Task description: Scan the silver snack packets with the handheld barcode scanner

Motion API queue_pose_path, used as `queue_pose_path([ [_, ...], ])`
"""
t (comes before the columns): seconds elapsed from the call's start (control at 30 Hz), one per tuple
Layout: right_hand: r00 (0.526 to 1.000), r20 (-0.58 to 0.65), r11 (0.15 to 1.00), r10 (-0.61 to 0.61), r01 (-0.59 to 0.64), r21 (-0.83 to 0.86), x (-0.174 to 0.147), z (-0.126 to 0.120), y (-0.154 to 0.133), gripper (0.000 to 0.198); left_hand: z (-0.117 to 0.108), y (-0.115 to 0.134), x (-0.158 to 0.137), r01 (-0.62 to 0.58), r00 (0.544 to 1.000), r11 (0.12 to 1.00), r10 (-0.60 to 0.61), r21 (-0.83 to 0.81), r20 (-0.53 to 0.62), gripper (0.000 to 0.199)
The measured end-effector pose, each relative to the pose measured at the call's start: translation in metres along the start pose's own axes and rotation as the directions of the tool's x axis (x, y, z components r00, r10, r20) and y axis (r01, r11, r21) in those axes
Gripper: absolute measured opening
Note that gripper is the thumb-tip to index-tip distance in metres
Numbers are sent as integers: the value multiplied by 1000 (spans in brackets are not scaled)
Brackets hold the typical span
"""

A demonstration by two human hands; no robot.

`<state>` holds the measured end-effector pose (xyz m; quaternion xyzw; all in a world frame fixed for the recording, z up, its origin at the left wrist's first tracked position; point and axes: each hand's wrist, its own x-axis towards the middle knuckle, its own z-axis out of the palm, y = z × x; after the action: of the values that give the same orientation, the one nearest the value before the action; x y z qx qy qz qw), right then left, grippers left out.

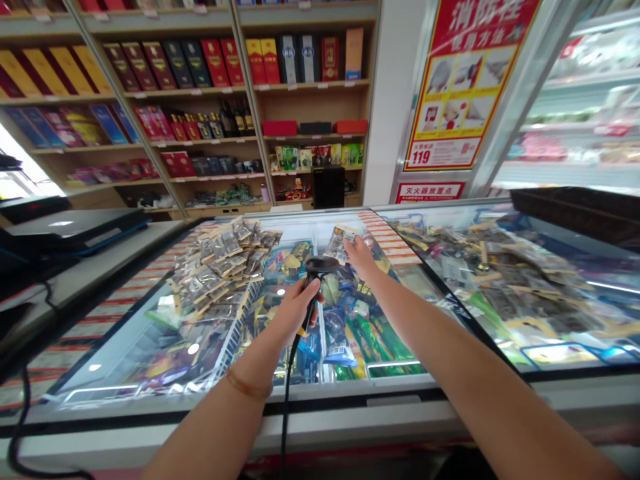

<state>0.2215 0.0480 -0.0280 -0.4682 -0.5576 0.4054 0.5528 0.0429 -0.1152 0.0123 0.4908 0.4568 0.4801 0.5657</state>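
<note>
My left hand (299, 305) is wrapped round the handle of a black barcode scanner (323, 265), its cable running down over the freezer's front edge. Beyond it, my right hand (359, 255) has its fingers closed at the edge of a small clear packet (337, 241) with dark contents, on the glass freezer top. The scanner's head sits just below and left of that packet. A big heap of similar packets (220, 257) with tan strips lies on the glass to the left. Under the glass are colourful bagged goods (295, 267).
More packets (525, 273) are piled on the right-hand freezer, near a dark brown tray (575, 213). A counter with a dark flat device (80, 230) stands at the left. Shelves of boxes (185, 63) line the back, beside a red-and-yellow poster (465, 87).
</note>
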Motion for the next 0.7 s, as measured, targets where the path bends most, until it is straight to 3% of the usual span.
queue_pose_path([
  [0.43, 1000, -5, 998, 20, -20, 66, -9, -2, -8, 36, 4, -5, -2, -96, 989, 991, 84, 98, 121, 52],
  [0.7, 997, -36, 997, -66, 65, -38, -7, -4, -2, 31, 4, -4, -3, -103, 987, 989, 88, 106, 137, 51],
])
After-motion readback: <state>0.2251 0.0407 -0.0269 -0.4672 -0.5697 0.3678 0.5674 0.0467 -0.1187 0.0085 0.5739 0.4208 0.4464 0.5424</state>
